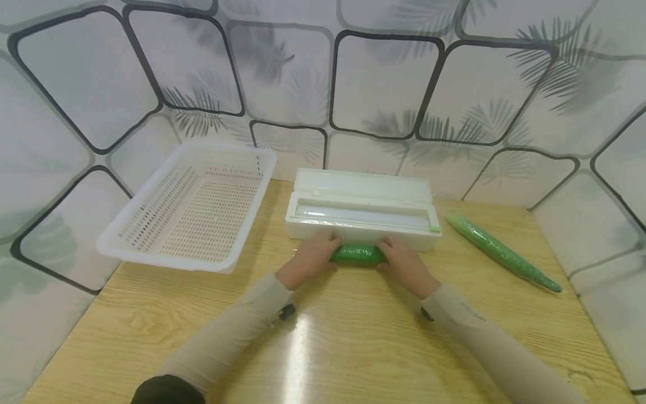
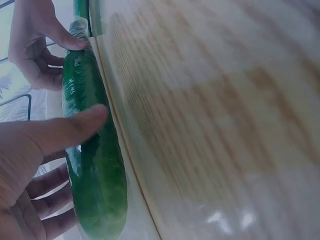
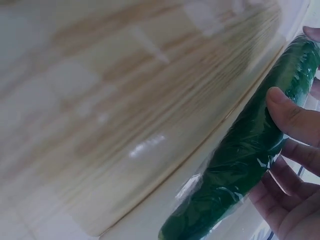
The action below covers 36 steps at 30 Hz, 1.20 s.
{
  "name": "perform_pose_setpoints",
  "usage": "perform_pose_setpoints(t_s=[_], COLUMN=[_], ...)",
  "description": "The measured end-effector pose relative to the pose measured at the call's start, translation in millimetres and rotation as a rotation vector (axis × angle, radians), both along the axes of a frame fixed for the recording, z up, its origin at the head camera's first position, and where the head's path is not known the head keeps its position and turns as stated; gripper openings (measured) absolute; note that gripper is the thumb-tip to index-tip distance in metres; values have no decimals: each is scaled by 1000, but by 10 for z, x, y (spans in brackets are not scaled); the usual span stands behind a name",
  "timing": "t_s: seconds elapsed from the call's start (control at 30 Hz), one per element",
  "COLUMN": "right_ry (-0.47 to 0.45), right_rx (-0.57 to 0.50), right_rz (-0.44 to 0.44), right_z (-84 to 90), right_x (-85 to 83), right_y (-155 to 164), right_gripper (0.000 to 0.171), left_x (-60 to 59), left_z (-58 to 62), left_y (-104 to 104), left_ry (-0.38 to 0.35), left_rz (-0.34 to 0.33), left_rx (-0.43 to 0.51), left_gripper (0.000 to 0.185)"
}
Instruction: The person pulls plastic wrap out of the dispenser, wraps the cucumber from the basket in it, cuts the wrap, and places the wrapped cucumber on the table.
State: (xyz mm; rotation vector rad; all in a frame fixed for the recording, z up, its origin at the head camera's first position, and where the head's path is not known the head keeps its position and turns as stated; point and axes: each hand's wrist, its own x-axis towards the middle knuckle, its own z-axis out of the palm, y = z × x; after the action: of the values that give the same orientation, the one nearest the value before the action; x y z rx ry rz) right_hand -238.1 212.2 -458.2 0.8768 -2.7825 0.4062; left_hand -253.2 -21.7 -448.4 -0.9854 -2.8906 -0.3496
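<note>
A green cucumber (image 1: 358, 255) lies crosswise low over the table, in front of a white cling film dispenser (image 1: 360, 231). Glossy clear film covers it, with wrinkles showing in both wrist views. My left hand (image 1: 314, 255) grips its left part, thumb on the near side and fingers behind. Toward the other end, my right hand (image 1: 404, 264) holds it the same way; in the right wrist view the thumb (image 3: 287, 110) presses on the wrapped skin. The dispenser's lid (image 1: 360, 185) is raised at the back, and a film roll (image 1: 363, 215) shows inside.
A white perforated plastic basket (image 1: 234, 264) stands at the back left. To the right of the dispenser, a second film-covered cucumber (image 1: 504, 253) lies at a slant on the wooden table (image 1: 353, 348). Patterned walls (image 1: 383, 84) enclose the table at the back and sides.
</note>
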Motion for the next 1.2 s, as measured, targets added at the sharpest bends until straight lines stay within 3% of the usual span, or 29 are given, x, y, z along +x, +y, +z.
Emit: perform_pose_setpoints(t_s=[0.13, 0.33, 0.53, 0.7, 1.03, 1.2], right_ry=[2, 6, 22, 30, 63, 75], right_rx=[11, 14, 27, 33, 69, 89], right_rz=[-1, 1, -2, -3, 16, 19], right_z=[19, 30, 22, 24, 33, 42], right_x=[15, 20, 25, 31, 34, 33], right_y=[-10, -15, -9, -6, 0, -2], right_gripper=[54, 52, 51, 50, 51, 51], left_x=[15, 32, 14, 7, 10, -14], left_z=[15, 74, 57, 47, 59, 36], left_y=[1, 1, -11, -27, -54, -61], left_ry=[47, 26, 18, 13, -23, -47], left_rz=[-11, -5, -13, -17, -44, -39], left_rx=[-3, -17, -27, 28, 110, 108], left_gripper=[52, 53, 46, 37, 37, 38])
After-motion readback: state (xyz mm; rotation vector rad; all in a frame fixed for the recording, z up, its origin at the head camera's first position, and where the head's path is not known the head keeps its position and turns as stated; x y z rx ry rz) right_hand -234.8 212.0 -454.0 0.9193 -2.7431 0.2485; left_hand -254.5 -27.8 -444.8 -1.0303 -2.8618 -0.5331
